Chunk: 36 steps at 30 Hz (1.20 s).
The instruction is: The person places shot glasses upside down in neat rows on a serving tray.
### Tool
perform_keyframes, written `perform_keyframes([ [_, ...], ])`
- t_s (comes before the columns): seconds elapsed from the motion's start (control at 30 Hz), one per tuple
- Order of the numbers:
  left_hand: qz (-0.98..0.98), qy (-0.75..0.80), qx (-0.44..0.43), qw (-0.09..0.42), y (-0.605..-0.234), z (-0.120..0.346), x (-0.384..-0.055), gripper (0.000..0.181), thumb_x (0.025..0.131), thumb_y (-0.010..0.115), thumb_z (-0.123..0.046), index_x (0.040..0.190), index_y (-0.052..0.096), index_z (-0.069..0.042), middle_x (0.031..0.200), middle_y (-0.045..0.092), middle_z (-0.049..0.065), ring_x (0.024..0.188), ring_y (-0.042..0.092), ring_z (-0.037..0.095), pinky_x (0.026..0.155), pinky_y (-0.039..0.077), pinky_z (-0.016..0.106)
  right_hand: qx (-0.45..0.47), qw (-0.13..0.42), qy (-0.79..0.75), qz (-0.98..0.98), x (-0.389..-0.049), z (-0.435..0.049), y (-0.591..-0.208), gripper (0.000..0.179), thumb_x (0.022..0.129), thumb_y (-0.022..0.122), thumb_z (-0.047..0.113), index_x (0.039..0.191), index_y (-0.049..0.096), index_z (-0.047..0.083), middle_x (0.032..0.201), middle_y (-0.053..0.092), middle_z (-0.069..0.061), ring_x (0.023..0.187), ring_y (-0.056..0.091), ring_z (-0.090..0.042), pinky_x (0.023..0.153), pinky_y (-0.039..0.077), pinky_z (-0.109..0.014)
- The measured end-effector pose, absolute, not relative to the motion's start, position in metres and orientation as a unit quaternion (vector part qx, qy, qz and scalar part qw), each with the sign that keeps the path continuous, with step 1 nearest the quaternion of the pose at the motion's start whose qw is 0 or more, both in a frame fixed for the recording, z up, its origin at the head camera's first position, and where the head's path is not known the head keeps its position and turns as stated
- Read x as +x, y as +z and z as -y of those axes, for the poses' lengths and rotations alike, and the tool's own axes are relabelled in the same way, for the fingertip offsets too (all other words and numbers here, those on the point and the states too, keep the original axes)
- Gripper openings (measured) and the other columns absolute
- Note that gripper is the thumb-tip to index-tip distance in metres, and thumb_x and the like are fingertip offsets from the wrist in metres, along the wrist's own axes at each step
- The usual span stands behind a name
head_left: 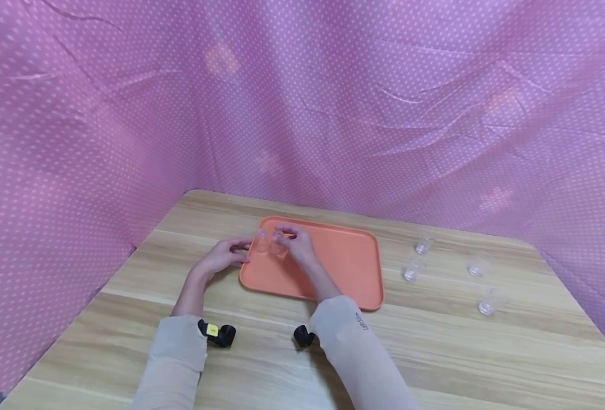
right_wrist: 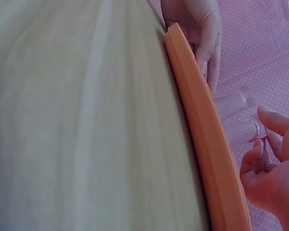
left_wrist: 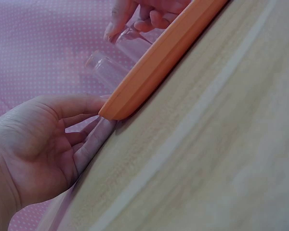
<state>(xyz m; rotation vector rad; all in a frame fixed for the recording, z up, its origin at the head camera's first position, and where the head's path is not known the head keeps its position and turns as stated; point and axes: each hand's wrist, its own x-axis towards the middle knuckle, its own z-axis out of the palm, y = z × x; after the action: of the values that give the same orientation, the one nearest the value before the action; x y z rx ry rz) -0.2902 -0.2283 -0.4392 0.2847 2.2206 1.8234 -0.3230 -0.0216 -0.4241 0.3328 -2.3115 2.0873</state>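
Observation:
An orange tray [head_left: 333, 256] lies on the wooden table. Near its left end stand two small clear glasses, side by side and upright. My right hand [head_left: 297, 245] reaches over the tray and pinches the nearer-to-centre glass [right_wrist: 248, 131] near its rim, thumb on one side and a finger on the other. The other glass [left_wrist: 106, 70] stands untouched, closer to the tray's left edge. At that edge, my left hand [head_left: 224, 255] touches the tray with fairly straight, spread fingers; the left wrist view shows fingertips against the rim by the corner.
Several more clear glasses stand on the table right of the tray, among them a far one [head_left: 422, 246] and a near one [head_left: 487, 306]. Pink dotted cloth [head_left: 333, 114] hangs behind the table [head_left: 436, 353] and along its sides.

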Motion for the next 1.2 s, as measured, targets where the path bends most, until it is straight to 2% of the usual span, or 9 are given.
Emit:
perform_keyframes([
  [0.27, -0.763, 0.627, 0.100, 0.123, -0.439, 0.224, -0.293, 0.056, 0.085, 0.057, 0.004, 0.135, 0.034, 0.009, 0.128, 0.043, 0.029, 0.098, 0.058, 0.028, 0.082, 0.052, 0.033, 0.099, 0.009, 0.666, 0.740, -0.324, 0.020, -0.424, 0.026, 0.079, 0.070, 0.004, 0.104, 0.067, -0.003, 0.101, 0.064, -0.011, 0.070, 0.049, -0.010, 0.057, 0.041, -0.017],
  [0.7, -0.764, 0.624, 0.110, 0.122, -0.441, 0.219, -0.296, 0.055, 0.084, 0.057, 0.005, 0.134, 0.035, 0.011, 0.127, 0.043, 0.030, 0.099, 0.058, 0.030, 0.081, 0.052, 0.034, 0.109, 0.013, 0.652, 0.750, -0.326, 0.013, -0.420, 0.029, 0.079, 0.070, 0.005, 0.106, 0.066, -0.002, 0.103, 0.063, -0.012, 0.075, 0.047, -0.012, 0.064, 0.041, -0.020],
  [0.87, -0.766, 0.622, 0.106, 0.124, -0.440, 0.217, -0.294, 0.055, 0.085, 0.057, 0.003, 0.135, 0.034, 0.010, 0.127, 0.043, 0.029, 0.099, 0.058, 0.030, 0.082, 0.052, 0.034, 0.124, 0.010, 0.659, 0.741, -0.323, 0.001, -0.403, 0.033, 0.079, 0.069, 0.004, 0.111, 0.063, -0.003, 0.110, 0.060, -0.018, 0.073, 0.048, -0.012, 0.064, 0.044, -0.024],
  [1.0, -0.768, 0.620, 0.109, 0.116, -0.440, 0.219, -0.293, 0.055, 0.085, 0.057, 0.004, 0.134, 0.034, 0.011, 0.128, 0.043, 0.030, 0.097, 0.059, 0.028, 0.082, 0.052, 0.033, 0.128, 0.022, 0.681, 0.721, -0.321, -0.015, -0.385, 0.034, 0.079, 0.068, 0.002, 0.112, 0.062, -0.003, 0.104, 0.061, -0.014, 0.070, 0.047, -0.009, 0.065, 0.045, -0.031],
  [1.1, -0.773, 0.615, 0.108, 0.109, -0.439, 0.222, -0.290, 0.055, 0.084, 0.057, 0.005, 0.134, 0.035, 0.011, 0.128, 0.043, 0.031, 0.095, 0.059, 0.028, 0.082, 0.052, 0.033, 0.133, 0.036, 0.688, 0.712, -0.318, -0.030, -0.373, 0.035, 0.079, 0.068, 0.003, 0.113, 0.062, -0.002, 0.102, 0.060, -0.008, 0.072, 0.046, -0.010, 0.062, 0.042, -0.028],
  [1.2, -0.775, 0.614, 0.105, 0.106, -0.439, 0.225, -0.289, 0.055, 0.084, 0.057, 0.004, 0.134, 0.034, 0.011, 0.127, 0.044, 0.031, 0.094, 0.060, 0.027, 0.082, 0.052, 0.033, 0.141, 0.058, 0.691, 0.707, -0.315, -0.051, -0.362, 0.035, 0.079, 0.068, 0.003, 0.113, 0.061, -0.002, 0.106, 0.059, -0.014, 0.077, 0.046, -0.016, 0.059, 0.041, -0.023],
])
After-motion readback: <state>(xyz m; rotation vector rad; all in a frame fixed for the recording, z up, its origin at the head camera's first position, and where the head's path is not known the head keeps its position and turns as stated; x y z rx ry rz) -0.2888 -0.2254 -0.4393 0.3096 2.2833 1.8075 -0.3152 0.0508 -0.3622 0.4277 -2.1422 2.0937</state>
